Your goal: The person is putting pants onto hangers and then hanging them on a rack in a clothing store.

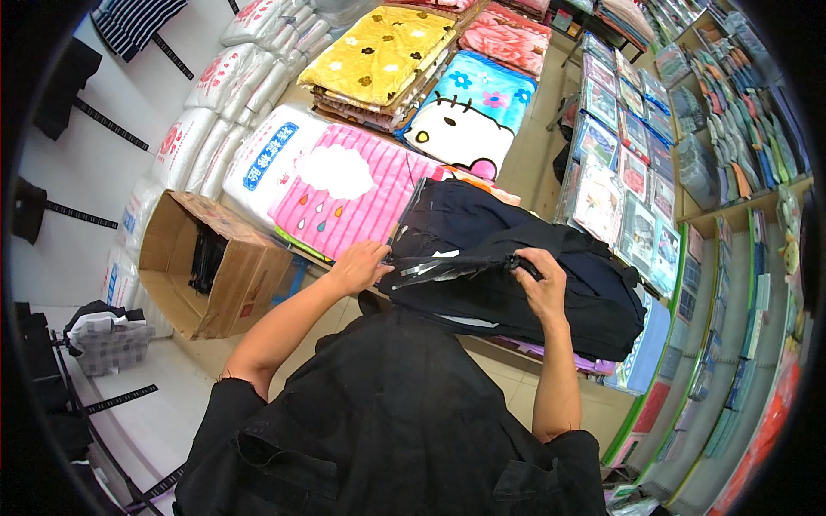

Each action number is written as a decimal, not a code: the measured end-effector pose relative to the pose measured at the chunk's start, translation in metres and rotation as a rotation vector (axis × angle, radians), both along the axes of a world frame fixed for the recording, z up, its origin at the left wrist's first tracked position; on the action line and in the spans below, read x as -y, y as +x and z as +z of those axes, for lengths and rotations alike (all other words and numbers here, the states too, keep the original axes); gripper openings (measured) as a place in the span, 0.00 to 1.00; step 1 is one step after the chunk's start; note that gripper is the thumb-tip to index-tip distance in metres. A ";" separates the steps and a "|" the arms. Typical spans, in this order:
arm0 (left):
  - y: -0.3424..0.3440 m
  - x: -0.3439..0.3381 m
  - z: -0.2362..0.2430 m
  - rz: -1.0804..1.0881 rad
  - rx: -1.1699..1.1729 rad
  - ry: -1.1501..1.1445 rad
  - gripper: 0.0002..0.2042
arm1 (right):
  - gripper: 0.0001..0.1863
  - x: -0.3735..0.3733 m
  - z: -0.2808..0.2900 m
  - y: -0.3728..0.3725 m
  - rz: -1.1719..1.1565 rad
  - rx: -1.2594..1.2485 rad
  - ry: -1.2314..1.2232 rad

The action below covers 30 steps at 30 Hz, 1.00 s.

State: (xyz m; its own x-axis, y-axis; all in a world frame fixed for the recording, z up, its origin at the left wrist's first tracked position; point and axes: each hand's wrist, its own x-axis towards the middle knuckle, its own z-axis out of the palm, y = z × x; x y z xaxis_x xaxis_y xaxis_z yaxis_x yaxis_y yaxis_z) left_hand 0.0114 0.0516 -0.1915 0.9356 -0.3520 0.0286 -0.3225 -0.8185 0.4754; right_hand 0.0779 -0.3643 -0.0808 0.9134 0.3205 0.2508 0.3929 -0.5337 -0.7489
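Observation:
My left hand (361, 267) pinches one end of a long, dark, glossy item (452, 268), which may be plastic; I cannot make it out for sure. My right hand (538, 284) has its fingers curled round the other end, so the item stretches level between both hands. It lies over a heap of black and navy clothing (576, 318) spread on folded bedding at a waist-high display. A pink striped blanket (327, 215) with a cloud pattern is just beyond my left hand.
An open cardboard box (238, 267) with black items is at left, beside stacked white bags (202, 146) and a wall with rails (112, 125). Yellow (374, 56) and blue (469, 112) blankets lie farther back. Packaged textiles (615, 142) and shelving (731, 292) line the right, along a tiled floor (495, 370).

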 end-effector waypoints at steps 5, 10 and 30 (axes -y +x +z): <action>-0.006 -0.016 0.002 0.125 -0.033 -0.064 0.20 | 0.41 -0.047 0.003 0.013 -0.154 -0.195 0.292; 0.009 -0.030 -0.008 0.457 -0.328 -0.183 0.20 | 0.13 -0.091 -0.044 0.012 -0.021 -0.248 0.027; 0.044 -0.061 -0.063 0.594 -1.475 -1.083 0.24 | 0.12 -0.194 -0.206 -0.044 0.456 -0.147 -0.746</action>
